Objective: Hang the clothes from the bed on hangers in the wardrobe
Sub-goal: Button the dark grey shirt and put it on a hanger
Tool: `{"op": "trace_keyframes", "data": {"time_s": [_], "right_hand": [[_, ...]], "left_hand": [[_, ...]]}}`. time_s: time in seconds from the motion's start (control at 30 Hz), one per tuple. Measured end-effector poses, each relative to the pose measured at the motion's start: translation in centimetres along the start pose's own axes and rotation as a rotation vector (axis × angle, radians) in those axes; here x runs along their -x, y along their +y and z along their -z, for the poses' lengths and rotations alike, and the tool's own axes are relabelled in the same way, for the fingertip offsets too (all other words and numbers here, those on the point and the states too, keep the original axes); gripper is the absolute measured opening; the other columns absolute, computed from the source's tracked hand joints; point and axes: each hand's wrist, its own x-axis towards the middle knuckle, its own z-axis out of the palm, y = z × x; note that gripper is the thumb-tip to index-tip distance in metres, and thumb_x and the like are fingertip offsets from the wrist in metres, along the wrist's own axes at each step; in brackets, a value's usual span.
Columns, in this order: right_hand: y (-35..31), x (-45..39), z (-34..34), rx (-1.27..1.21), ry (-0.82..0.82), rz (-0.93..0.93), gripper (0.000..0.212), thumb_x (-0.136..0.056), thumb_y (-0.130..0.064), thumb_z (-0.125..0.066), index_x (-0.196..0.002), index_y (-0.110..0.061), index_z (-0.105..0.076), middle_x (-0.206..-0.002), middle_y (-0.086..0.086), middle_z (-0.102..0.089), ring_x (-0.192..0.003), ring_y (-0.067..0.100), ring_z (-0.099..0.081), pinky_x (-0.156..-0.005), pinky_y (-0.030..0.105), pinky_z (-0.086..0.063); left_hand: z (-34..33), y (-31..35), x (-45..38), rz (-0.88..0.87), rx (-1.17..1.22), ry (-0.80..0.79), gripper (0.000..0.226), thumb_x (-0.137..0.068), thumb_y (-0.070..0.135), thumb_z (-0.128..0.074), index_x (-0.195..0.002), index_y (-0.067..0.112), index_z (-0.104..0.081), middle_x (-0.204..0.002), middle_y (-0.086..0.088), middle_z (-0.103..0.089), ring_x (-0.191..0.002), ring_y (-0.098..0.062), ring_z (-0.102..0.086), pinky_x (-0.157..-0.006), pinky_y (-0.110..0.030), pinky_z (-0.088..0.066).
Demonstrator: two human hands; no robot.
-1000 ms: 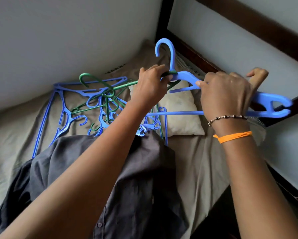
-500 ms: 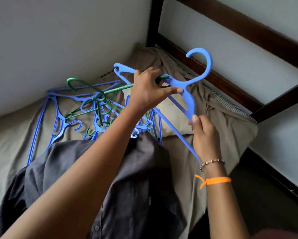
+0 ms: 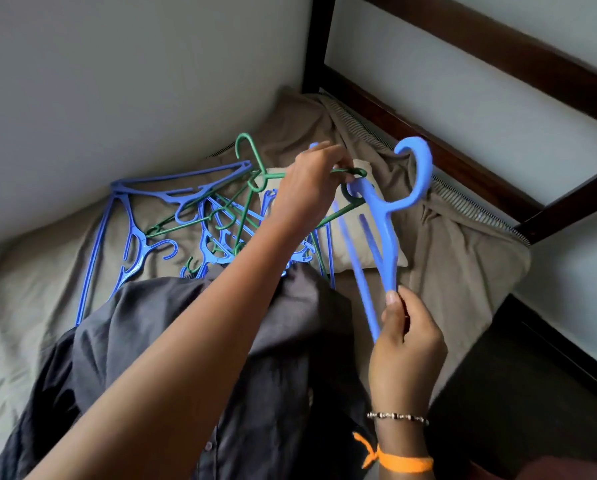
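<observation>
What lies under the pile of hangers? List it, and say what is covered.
The bed sheet and a pillow lie under the hangers; the left hand covers part.

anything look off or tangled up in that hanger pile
Yes. The blue hanger gripped by the right hand is snagged on a green hanger the left hand holds. The rest lie in an interlocked heap on the bed.

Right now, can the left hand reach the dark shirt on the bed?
Probably yes, but not freely. The left hand is up at the tangled hangers, pinching a green hanger, so it would have to let go first. The dark shirt lies right under that forearm with nothing covering it.
</observation>
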Motion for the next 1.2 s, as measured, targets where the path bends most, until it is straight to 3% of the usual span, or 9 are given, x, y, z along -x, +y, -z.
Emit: {"op": "trace_keyframes", "data": {"time_s": [0.1,0.2,0.3,0.47,0.6,0.8,0.9,1.07,1.2], "right_hand": [[0.2,1.5,0.3,-0.108,-0.019,-0.084,0.032,-0.085,-0.031,-0.051,-0.101,-0.009,-0.069,-0.088,0.003,-0.070,-0.076,0.008,-0.058,-0.064,0.003,-0.038],[0.8,1.9,0.5,-0.208,-0.042,-0.200,0.009,-0.084,-0.022,-0.064,-0.090,-0.025,-0.068,-0.080,-0.001,-0.069,-0.071,0.014,-0.061,-0.064,0.016,-0.046],[1.2,1.7,0.3,-0.273,-0.069,-0.263,0.030,-0.081,-0.004,-0.070,-0.080,-0.034,-0.066,-0.073,-0.002,-0.068,-0.066,0.019,-0.062,-0.064,0.028,-0.050],[1.7,1.7,-0.5,-0.252,-0.038,-0.229,0.025,-0.078,-0.009,-0.071,-0.083,-0.033,-0.065,-0.077,-0.002,-0.069,-0.069,0.014,-0.063,-0.067,0.030,-0.051],[1.5,1.9,-1.7,-0.440,-0.023,-0.403,0.024,-0.080,-0.001,-0.069,-0.082,-0.025,-0.067,-0.068,0.000,-0.064,-0.060,0.009,-0.058,-0.061,0.023,-0.048],[0.4,2.0,-3.6,-0.641,0.062,-0.569,0.023,-0.082,0.005,-0.065,-0.084,-0.018,-0.065,-0.061,-0.006,-0.059,-0.050,0.001,-0.052,-0.055,0.013,-0.044],[0.1,1.7,-4.5,-0.714,0.071,-0.618,0.019,-0.083,0.007,-0.062,-0.088,-0.012,-0.064,-0.062,-0.004,-0.059,-0.049,-0.001,-0.051,-0.054,0.011,-0.043],[-0.1,1.1,-6.6,-0.809,-0.057,-0.655,0.016,-0.084,0.008,-0.060,-0.090,-0.006,-0.059,-0.066,0.002,-0.055,-0.053,0.001,-0.050,-0.056,0.012,-0.042],[-0.3,-0.1,-7.6,-0.802,-0.272,-0.571,0.021,-0.085,0.008,-0.054,-0.094,-0.011,-0.052,-0.085,0.001,-0.052,-0.078,0.014,-0.047,-0.069,0.016,-0.042]], "left_hand": [[-0.3,-0.3,-0.1,0.016,-0.020,-0.037,0.006,-0.077,0.007,-0.064,-0.082,0.007,-0.066,-0.079,0.002,-0.057,-0.078,-0.027,-0.057,-0.069,-0.038,-0.048],[-0.7,-0.7,0.5,-0.002,-0.051,-0.108,0.020,-0.070,0.010,-0.052,-0.082,0.008,-0.068,-0.081,-0.003,-0.060,-0.074,-0.028,-0.060,-0.066,-0.040,-0.051],[-1.0,-1.2,1.0,0.029,-0.011,-0.049,0.016,-0.073,0.007,-0.061,-0.085,0.002,-0.071,-0.085,-0.005,-0.047,-0.070,-0.025,-0.053,-0.065,-0.023,-0.042],[-1.2,-2.3,1.8,0.088,-0.029,-0.008,0.011,-0.080,0.001,-0.065,-0.089,0.001,-0.071,-0.090,-0.015,-0.053,-0.080,-0.032,-0.054,-0.070,-0.030,-0.036],[-0.8,-2.1,2.3,-0.021,0.029,0.000,0.010,-0.078,0.000,-0.063,-0.087,-0.002,-0.067,-0.083,0.000,-0.055,-0.075,-0.009,-0.047,-0.068,-0.011,-0.035],[-0.8,-1.3,3.7,-0.009,0.147,-0.004,0.014,-0.078,-0.007,-0.059,-0.088,0.001,-0.064,-0.076,0.014,-0.053,-0.072,0.017,-0.054,-0.063,-0.002,-0.036],[-0.8,-1.1,3.6,-0.019,0.141,-0.025,0.022,-0.071,-0.014,-0.056,-0.085,-0.001,-0.066,-0.075,0.016,-0.051,-0.071,0.018,-0.054,-0.061,0.000,-0.035],[0.2,-0.5,3.5,0.085,0.188,-0.020,0.017,-0.077,-0.009,-0.058,-0.088,0.001,-0.066,-0.083,0.001,-0.061,-0.074,-0.010,-0.063,-0.062,-0.009,-0.041],[1.2,-0.9,3.2,0.080,0.185,-0.050,0.018,-0.076,0.014,-0.057,-0.088,0.013,-0.070,-0.085,0.006,-0.065,-0.086,-0.026,-0.066,-0.084,-0.043,-0.050]]}}
